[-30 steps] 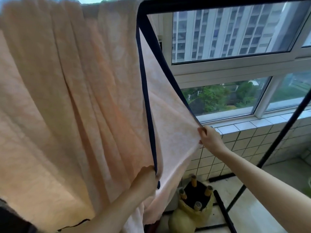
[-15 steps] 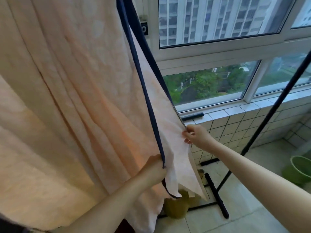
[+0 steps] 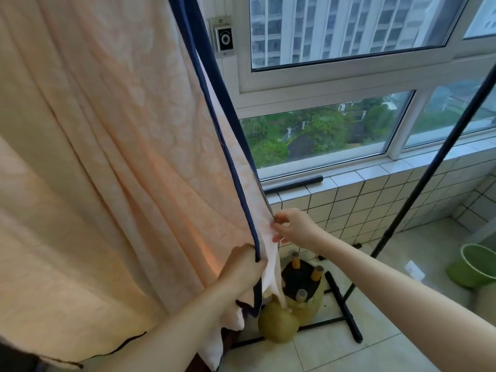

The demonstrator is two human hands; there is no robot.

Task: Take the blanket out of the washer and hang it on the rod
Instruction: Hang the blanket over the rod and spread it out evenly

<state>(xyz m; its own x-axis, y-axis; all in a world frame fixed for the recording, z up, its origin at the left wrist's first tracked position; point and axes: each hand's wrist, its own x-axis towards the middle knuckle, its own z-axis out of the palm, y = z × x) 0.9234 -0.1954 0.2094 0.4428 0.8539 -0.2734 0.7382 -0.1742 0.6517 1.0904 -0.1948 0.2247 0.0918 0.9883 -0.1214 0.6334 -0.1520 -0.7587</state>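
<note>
Hands close on the hanging edges of a peach blanket on a glazed balcony. The left hand is curled round the nearer edge and grips its navy binding low down. Just beside it, the right hand pinches the farther hem between thumb and fingertips, with the other fingers loosely bent.

The blanket falls in long folds from above the top of the frame and fills the left half of the view, and its lower corner brushes an upturned yellow stool on the floor. Neither the rod nor the washer is in view. Judging by the way the cloth drops under its own weight, it is out of the machine and already draped over its support. What seems left is the tidying: drawing the two bound edges level and smoothing out the folds. Whether the top lies evenly cannot be told from here.

Behind the hands, a black pole slants down to a black floor bar. A short black tube lies on the tiled ledge under the window. A green basin stands on the floor to the right, and tower blocks and trees show through the glass.

No brand or label can be read. A small grey wall box beside the window frame carries a mark along its top, too small to make out.
</note>
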